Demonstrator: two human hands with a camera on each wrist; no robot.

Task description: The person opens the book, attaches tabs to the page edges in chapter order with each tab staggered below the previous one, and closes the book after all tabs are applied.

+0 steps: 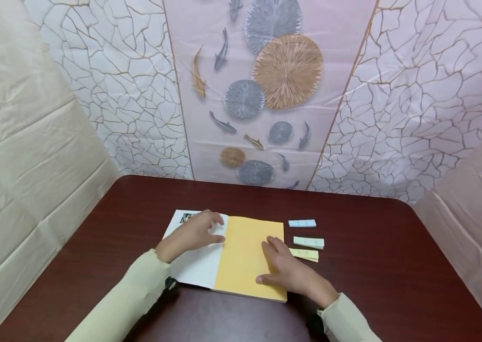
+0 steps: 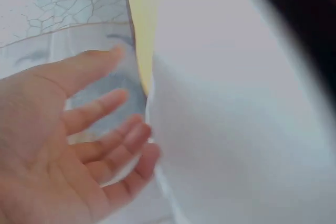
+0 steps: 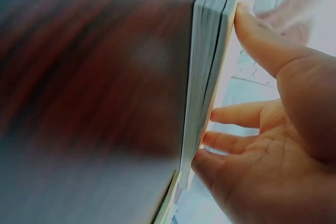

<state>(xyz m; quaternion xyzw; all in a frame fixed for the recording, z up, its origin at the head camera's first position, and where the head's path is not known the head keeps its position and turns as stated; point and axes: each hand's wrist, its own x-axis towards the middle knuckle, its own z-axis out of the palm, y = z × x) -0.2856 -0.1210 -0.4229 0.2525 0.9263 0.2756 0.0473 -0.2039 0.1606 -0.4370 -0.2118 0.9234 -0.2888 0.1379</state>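
Observation:
An open book lies on the table, its left side a white page (image 1: 196,266) with a small picture near the top, its right side a yellow page (image 1: 243,256). Over the white page hovers my left hand (image 1: 196,232), fingers loosely bent and spread, holding nothing; the left wrist view shows its fingertips (image 2: 149,156) close to the page. My right hand (image 1: 285,268) rests on the right part of the yellow page, thumb and fingers spread. In the right wrist view its fingertips touch the page above the book's thick page edges (image 3: 207,77).
Right of the book lie three small sticky-note strips: a blue one (image 1: 302,223), a pale green one (image 1: 308,242) and a yellow one (image 1: 305,255). The dark red-brown table (image 1: 373,266) ends at a patterned cloth backdrop (image 1: 249,142) behind, with plain cloth (image 1: 23,190) at the left side.

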